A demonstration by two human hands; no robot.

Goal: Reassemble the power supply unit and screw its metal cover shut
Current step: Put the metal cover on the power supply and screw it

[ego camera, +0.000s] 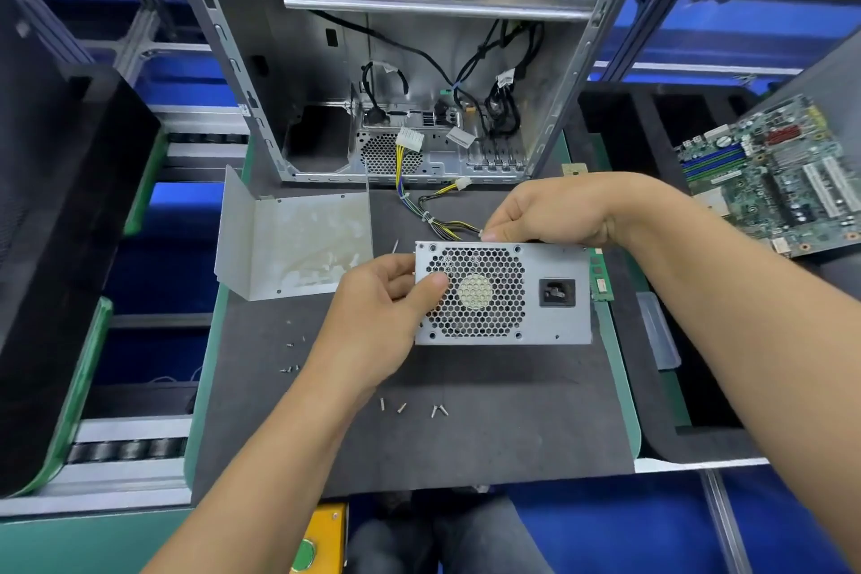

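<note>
The grey power supply unit stands on edge at the middle of the dark mat, its honeycomb fan grille and black power socket facing me. My left hand grips its left edge, thumb pressed on the grille. My right hand holds the top far edge, where the yellow and black cable bundle comes out. The bent metal cover lies apart on the mat to the left. Several loose screws lie in front of the unit, more screws at the left.
An open computer case stands behind the mat with cables inside. A motherboard rests tilted at the right. A memory stick lies just right of the unit, a clear plastic piece beyond it. Roller conveyor rails run along the left.
</note>
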